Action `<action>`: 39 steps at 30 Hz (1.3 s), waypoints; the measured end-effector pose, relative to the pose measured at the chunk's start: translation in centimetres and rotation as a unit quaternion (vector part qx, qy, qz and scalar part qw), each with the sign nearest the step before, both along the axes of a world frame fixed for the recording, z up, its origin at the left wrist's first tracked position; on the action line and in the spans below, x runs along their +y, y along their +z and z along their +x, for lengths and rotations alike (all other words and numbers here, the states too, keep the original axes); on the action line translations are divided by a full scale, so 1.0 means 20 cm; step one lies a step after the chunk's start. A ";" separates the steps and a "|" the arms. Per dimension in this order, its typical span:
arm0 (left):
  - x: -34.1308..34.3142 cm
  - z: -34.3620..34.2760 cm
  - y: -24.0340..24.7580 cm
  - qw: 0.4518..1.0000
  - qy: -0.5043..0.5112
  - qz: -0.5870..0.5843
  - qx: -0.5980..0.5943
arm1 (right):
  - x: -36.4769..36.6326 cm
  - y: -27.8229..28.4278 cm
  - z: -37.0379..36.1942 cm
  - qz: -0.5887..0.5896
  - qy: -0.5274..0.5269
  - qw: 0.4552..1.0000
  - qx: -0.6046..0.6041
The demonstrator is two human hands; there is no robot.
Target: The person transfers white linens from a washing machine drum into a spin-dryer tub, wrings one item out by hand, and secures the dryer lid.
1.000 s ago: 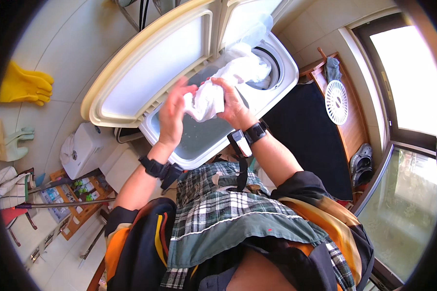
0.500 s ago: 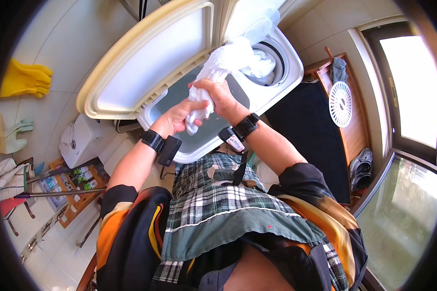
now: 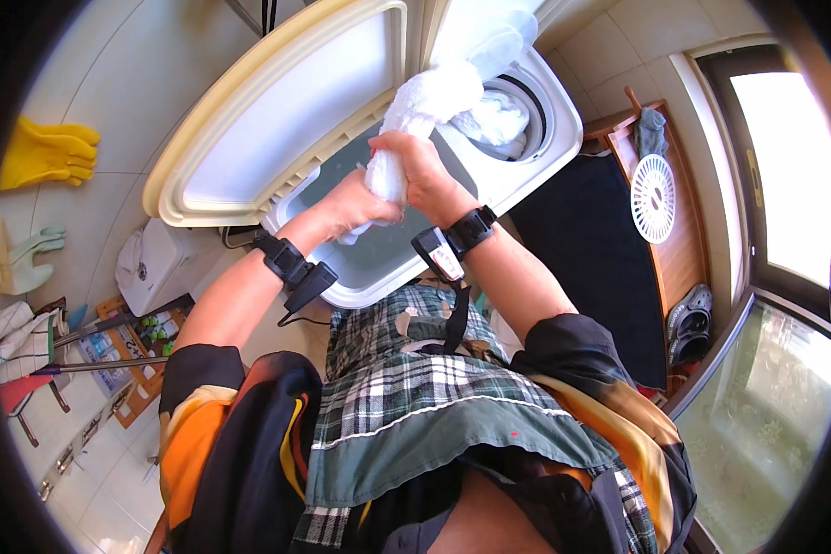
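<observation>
Both hands have risen and drawn together since the earlier frames, when they were spread on a bunched mass low over the tub; now the cloth is pulled out into a long twisted rope.

Largest in view, the twin-tub washing machine (image 3: 526,175) fills the upper middle, its cream lid (image 3: 277,120) tipped open against the tiled wall. Its wash tub (image 3: 379,254) sits under the hands, and the round spinner opening (image 3: 517,115) at the far right already holds some white fabric. A dark mat (image 3: 591,268) lies to the right, beside a wooden shelf carrying a white round fan guard (image 3: 654,197). On the left wall hang 2 yellow rubber gloves (image 3: 46,152).

The white cloth (image 3: 429,102) runs from the hands up toward the spinner opening, well clear of the wash tub floor. The right hand (image 3: 425,171) is closed tight around its lower end from above, and the left hand (image 3: 360,203) clamps it just below, fingers wrapped, touching the right. Whether the tail under the left palm hangs free is hard to tell.

As a judgement, the wet rope could slip if either fist loosens, dropping into the tub, and wrung water may run down the wrists onto the 2 black wrist devices (image 3: 291,268).
</observation>
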State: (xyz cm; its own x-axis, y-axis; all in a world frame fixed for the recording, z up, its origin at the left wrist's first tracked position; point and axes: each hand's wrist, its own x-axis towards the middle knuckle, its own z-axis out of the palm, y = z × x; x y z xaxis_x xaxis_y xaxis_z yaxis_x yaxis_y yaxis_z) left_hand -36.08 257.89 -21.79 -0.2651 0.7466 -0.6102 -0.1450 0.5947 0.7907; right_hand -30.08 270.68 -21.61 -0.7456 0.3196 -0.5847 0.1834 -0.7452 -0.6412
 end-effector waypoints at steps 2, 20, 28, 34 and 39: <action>0.00 0.01 -0.05 0.999 0.014 0.000 0.050 | -0.01 0.01 0.00 0.037 -0.028 0.999 0.000; 0.13 0.15 -0.32 0.881 0.017 -0.043 0.471 | 0.00 -0.28 -0.04 0.131 -0.217 0.942 -0.222; -0.17 -0.22 -0.11 0.981 0.038 0.081 0.170 | 0.04 -0.35 0.12 0.351 0.018 0.936 0.009; 0.26 -0.09 -0.08 0.952 0.129 0.097 0.261 | -0.06 -0.53 0.25 0.573 0.179 0.789 0.127; 0.06 -0.19 -0.38 0.950 0.171 0.100 0.241 | 0.24 -0.27 0.39 0.182 0.274 0.944 -0.025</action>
